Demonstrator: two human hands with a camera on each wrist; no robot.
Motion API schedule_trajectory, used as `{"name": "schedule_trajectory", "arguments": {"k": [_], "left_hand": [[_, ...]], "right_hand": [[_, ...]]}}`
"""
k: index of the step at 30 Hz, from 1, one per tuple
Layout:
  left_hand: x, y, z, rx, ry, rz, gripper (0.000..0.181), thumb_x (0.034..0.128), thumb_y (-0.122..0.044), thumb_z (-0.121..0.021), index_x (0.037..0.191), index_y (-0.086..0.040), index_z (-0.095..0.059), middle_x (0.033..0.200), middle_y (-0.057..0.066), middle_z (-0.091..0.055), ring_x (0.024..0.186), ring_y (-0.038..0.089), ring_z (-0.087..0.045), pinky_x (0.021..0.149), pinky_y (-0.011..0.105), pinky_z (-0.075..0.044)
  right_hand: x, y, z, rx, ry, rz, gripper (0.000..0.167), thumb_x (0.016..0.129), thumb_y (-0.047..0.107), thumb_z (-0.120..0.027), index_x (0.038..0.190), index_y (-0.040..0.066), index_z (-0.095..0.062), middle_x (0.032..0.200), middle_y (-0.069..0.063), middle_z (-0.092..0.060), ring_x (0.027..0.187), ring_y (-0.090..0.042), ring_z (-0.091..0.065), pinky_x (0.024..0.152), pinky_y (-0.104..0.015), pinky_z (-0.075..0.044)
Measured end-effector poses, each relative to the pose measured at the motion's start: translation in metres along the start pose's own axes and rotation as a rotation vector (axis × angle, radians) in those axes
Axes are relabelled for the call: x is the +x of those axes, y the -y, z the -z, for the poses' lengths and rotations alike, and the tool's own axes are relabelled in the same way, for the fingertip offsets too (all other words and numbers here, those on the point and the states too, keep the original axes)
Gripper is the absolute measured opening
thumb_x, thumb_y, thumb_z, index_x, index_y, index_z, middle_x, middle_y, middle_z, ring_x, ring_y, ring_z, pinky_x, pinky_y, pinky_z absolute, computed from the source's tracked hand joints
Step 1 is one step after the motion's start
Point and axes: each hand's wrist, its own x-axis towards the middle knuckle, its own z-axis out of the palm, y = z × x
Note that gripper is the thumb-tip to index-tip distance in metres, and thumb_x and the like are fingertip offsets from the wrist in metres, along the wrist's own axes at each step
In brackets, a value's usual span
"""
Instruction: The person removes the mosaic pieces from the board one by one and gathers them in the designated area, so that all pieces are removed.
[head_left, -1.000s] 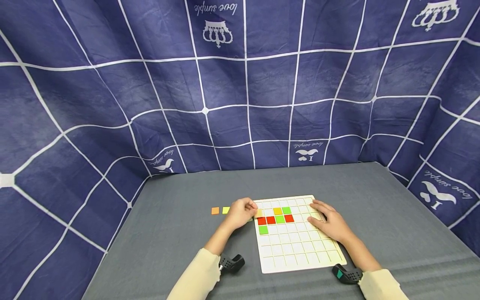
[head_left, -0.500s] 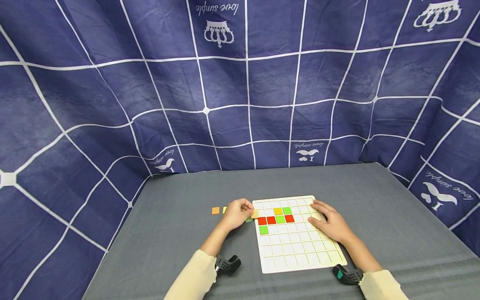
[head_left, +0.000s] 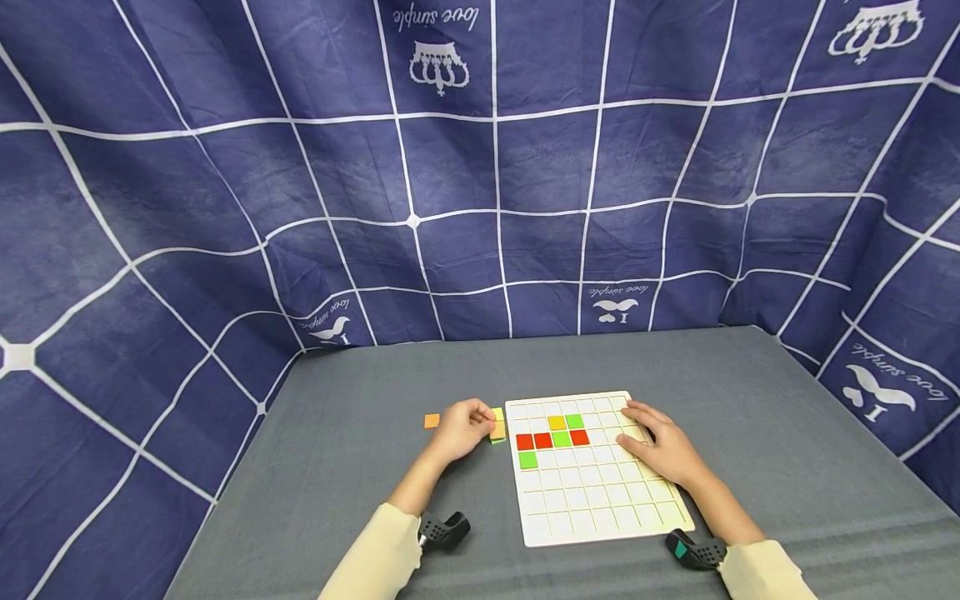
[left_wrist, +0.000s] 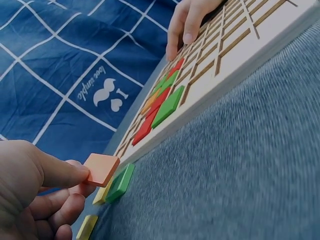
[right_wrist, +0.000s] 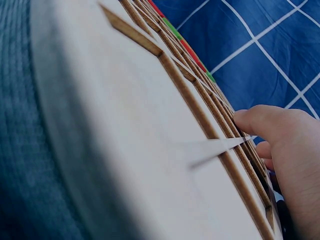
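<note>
Between thumb and fingers, my left hand [head_left: 461, 432] pinches a light orange square tile [left_wrist: 102, 169]. It is held just left of the white grid board [head_left: 592, 500], above a green tile [left_wrist: 120, 184] and a yellow tile [head_left: 497, 413] on the table. My right hand [head_left: 662, 443] rests on the board's right edge with fingers spread. Red tiles [head_left: 524, 442], green tiles [head_left: 528, 460] and an amber tile [head_left: 557, 422] sit in cells at the board's upper left.
Farther left on the grey tabletop [head_left: 360, 467] lies an orange tile [head_left: 432, 421]. Another yellow tile [left_wrist: 87, 227] shows below the left fingers in the left wrist view. A blue checked cloth [head_left: 540, 167] hangs behind the table.
My left hand has moved left, carrying the light orange tile from over the board's left edge to beside the board. The right hand stays where it was.
</note>
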Motion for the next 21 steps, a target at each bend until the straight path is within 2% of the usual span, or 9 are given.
{"name": "schedule_trajectory", "arguments": {"k": [9,21], "left_hand": [[-0.008,0.007,0.010,0.000,-0.004,0.044,0.004,0.0867,-0.005,-0.071,0.086,-0.003,-0.067,0.077,0.000,-0.064,0.068,0.009,-0.057,0.062,0.026,-0.048],[-0.013,0.010,0.015,-0.005,0.003,0.052,0.005,0.0878,-0.004,-0.070,0.089,-0.001,-0.068,0.078,0.002,-0.064,0.069,0.011,-0.058,0.064,0.028,-0.049]], "right_hand": [[0.000,0.000,0.001,0.000,0.003,-0.005,0.055,0.089,0.031,-0.071,0.130,-0.002,-0.057,0.141,-0.022,-0.047,0.130,-0.046,-0.040,0.099,-0.062,-0.033],[0.000,0.000,0.001,-0.001,0.007,0.000,0.055,0.089,0.031,-0.070,0.131,-0.003,-0.057,0.141,-0.022,-0.047,0.130,-0.046,-0.040,0.099,-0.062,-0.033]]}}
